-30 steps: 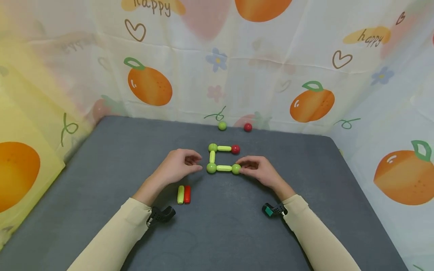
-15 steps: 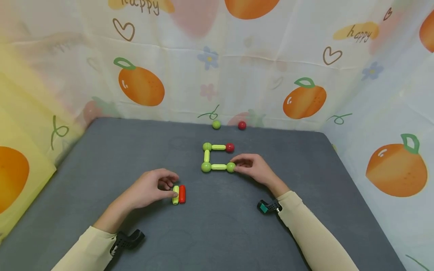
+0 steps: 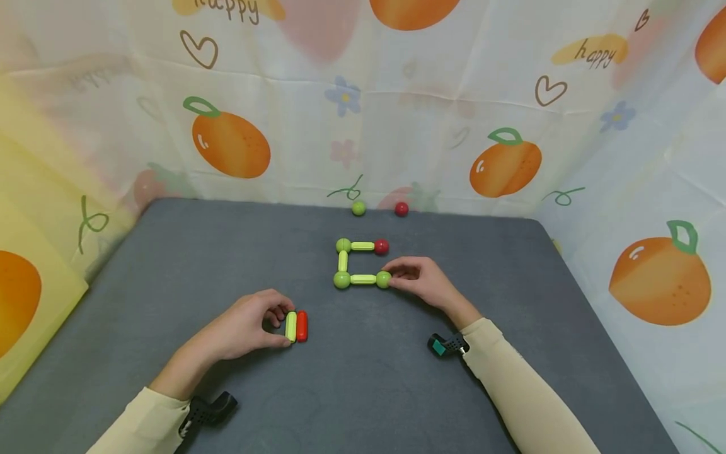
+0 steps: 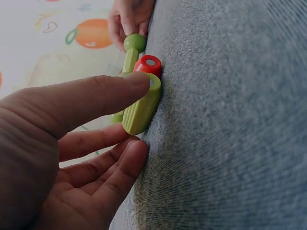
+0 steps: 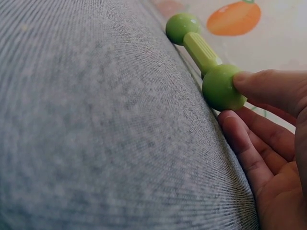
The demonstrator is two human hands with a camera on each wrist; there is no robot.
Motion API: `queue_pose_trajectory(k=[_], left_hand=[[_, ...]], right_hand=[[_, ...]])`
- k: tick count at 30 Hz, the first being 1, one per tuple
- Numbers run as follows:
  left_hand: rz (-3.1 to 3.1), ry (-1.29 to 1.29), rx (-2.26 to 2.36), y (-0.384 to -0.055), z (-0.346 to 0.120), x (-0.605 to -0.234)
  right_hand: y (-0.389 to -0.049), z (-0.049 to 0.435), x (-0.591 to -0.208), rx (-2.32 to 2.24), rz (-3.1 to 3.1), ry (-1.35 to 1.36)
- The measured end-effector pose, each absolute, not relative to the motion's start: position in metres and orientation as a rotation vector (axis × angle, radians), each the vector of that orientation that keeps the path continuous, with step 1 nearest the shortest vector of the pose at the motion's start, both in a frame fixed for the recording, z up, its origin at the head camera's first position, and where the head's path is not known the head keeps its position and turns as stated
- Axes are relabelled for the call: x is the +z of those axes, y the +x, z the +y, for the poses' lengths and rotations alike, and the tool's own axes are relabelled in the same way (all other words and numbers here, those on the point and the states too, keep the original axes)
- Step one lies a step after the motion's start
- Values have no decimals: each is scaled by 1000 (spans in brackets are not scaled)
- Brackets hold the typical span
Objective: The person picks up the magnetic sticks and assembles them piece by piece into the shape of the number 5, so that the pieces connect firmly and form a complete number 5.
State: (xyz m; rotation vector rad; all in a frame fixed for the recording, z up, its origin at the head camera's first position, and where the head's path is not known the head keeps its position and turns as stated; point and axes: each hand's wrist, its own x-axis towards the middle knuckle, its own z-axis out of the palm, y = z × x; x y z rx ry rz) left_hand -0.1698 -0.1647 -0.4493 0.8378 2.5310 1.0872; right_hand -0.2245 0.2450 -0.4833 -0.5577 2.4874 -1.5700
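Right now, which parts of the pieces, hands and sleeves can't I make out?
- Left wrist view: most of the red stick, behind the loose green stick and the thumb of the left hand.
- Right wrist view: part of the nearer green ball, covered by the right hand.
- Head view: left sleeve and right sleeve, cut off by the bottom edge.

The left hand (image 3: 249,325) is bent into a pinch, thumb (image 4: 103,96) opposite the curved fingers (image 4: 129,163). The right hand (image 3: 422,280), farther forward, pinches too. Both forearms (image 3: 524,381) slant inward.
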Motion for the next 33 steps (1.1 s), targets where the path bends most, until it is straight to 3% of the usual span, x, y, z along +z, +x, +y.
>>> queue_pose_trajectory(k=[33], left_hand=[[2637,848,926,-169,-163,-446]], right_hand=[[-225,245,-484,-1602,2464,-575]])
